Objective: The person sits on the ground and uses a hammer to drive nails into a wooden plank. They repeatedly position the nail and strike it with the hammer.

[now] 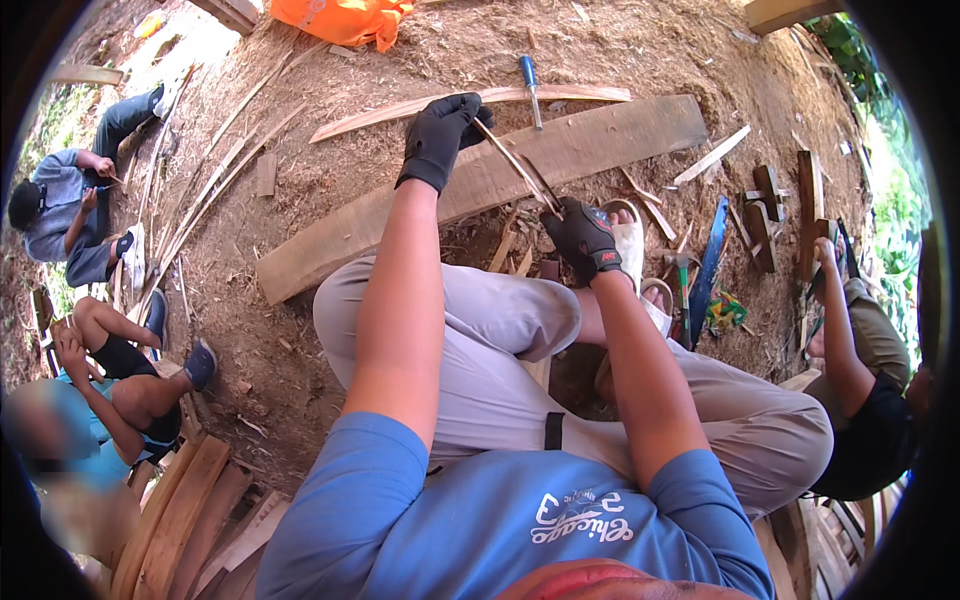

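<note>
My left hand point(438, 143), in a black glove, is closed on the far end of a thin wooden strip point(505, 154). The strip slants down toward my right hand point(584, 240), also gloved in black. That hand is closed round what looks like a knife point(543, 188), its narrow blade lying along the strip; the handle is hidden in the fist. Both hands are raised above a long, slightly curved plank point(370, 232) on the ground. A chisel with a blue handle point(528, 75) lies beyond the plank, its tip close to the edge.
Right of my feet lie a green-handled hammer point(684, 295), a long blue tool point(709, 262) and wooden blocks like hand planes point(763, 222). An orange bag point(345, 18) is at the far side. Two people sit at left, another point(862, 390) at right. Long strips point(215, 185) lie left.
</note>
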Available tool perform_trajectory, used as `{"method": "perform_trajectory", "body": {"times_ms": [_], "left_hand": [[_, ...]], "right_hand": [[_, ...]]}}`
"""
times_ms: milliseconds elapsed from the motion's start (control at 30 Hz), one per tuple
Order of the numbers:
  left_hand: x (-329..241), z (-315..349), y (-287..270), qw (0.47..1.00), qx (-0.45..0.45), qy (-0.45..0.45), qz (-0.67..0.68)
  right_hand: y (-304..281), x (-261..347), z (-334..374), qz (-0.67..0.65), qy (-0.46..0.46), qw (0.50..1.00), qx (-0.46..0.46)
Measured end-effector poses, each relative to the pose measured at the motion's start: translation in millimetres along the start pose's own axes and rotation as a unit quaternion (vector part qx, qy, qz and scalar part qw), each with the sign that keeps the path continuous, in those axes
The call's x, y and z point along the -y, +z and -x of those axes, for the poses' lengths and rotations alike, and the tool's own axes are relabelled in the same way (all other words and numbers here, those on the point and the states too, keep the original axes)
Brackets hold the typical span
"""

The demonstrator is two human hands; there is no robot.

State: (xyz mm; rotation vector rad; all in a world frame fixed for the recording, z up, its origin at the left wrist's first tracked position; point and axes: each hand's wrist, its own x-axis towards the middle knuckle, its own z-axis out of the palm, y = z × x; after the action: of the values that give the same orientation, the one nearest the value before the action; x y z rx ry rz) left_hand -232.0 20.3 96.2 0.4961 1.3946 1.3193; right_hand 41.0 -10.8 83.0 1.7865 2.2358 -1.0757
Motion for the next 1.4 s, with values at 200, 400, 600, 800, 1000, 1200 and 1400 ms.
{"method": "perform_trajectory", "body": {"times_ms": [200,400,600,800,1000,1200,1400], "left_hand": [[-39.2,20.8,25.2,0.962,-0.085,0.131,-0.225],[-59.6,56.7,42.2,0.828,-0.09,0.262,-0.487],[-80.7,73.0,49.4,0.851,-0.099,0.257,-0.448],[-83.1,76.3,57.8,0.841,-0.12,0.308,-0.429],[-78.4,79.4,58.1,0.72,-0.114,0.443,-0.523],[-68.3,82.8,68.4,0.709,-0.119,0.486,-0.497],[-63.4,76.2,62.7,0.706,-0.162,0.458,-0.516]], "right_hand": [[-36.1,-0.8,4.9,-0.056,-0.078,0.985,-0.144],[-56.1,47.1,22.0,0.019,-0.151,0.978,-0.141],[-76.5,73.3,33.6,0.009,-0.186,0.966,-0.181],[-66.7,63.4,28.7,-0.004,-0.113,0.983,-0.144],[-88.5,92.2,52.8,-0.05,-0.099,0.982,-0.156],[-88.1,95.5,61.7,-0.014,-0.127,0.966,-0.224],[-74.1,90.7,38.6,0.046,-0.161,0.951,-0.259]]}}
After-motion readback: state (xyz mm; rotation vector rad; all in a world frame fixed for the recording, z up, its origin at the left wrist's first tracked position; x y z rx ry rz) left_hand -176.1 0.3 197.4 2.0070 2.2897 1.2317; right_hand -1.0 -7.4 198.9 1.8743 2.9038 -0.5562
